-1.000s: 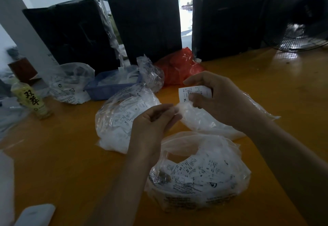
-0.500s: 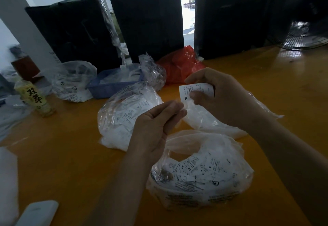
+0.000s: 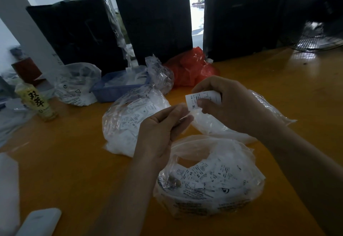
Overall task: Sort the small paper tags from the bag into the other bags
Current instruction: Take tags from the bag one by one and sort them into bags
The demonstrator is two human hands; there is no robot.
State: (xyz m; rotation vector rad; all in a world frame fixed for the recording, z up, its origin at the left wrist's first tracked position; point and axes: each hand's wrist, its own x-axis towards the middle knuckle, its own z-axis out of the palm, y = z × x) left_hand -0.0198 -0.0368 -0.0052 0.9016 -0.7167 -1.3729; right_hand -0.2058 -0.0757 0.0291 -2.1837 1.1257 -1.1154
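Note:
My right hand (image 3: pixel 230 104) pinches a small white paper tag (image 3: pixel 202 99) printed "XL" above the table. My left hand (image 3: pixel 163 128) is just left of it, fingertips pinching the rim of the clear plastic bag (image 3: pixel 219 130) that lies under my right hand. In front of me stands an open clear bag (image 3: pixel 209 180) full of loose tags marked XS and S. Another clear bag of tags (image 3: pixel 128 117) sits to the left of my left hand.
The orange table (image 3: pixel 74 161) also carries a red plastic bag (image 3: pixel 191 68), a blue tray (image 3: pixel 115 89), more clear bags (image 3: pixel 78 83), a drink bottle (image 3: pixel 37 102) and a white object (image 3: pixel 39 221) at the near left. Black wrapped blocks (image 3: pixel 154 16) and a fan (image 3: pixel 319 22) stand behind.
Both hands have stayed almost in place. My left fingertips have drawn slightly closer to the tag and the bag rim.

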